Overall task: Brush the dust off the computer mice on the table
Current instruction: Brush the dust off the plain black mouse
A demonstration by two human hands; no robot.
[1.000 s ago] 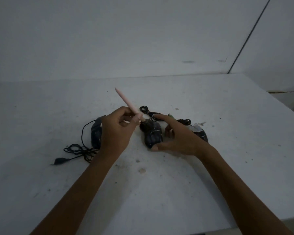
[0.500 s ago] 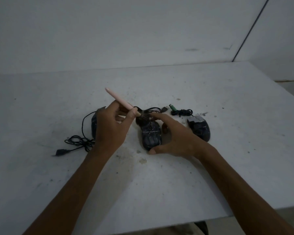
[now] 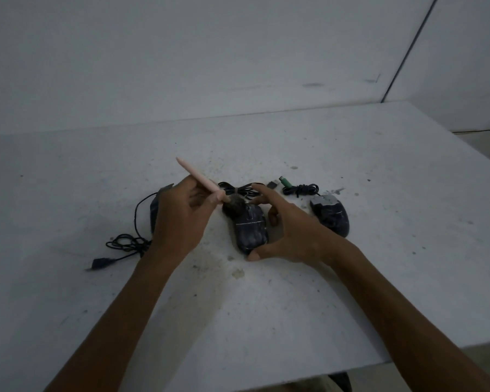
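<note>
Since a second ago the right hand (image 3: pixel 294 233) had shifted, uncovering the right mouse (image 3: pixel 333 217). The middle mouse (image 3: pixel 251 230) lay near the middle of the table (image 3: pixel 408 207), held between that hand's thumb and curled fingers. The left hand (image 3: pixel 178 222) gripped the pink brush (image 3: pixel 198 178), bristles on the mouse's front left; the left mouse (image 3: pixel 154 210) lay partly behind this hand

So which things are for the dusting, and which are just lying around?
For the job: brush in the left hand; middle mouse, held by the right hand; left mouse; right mouse.
Just lying about: green plug; black plug; tangled cord.
</note>
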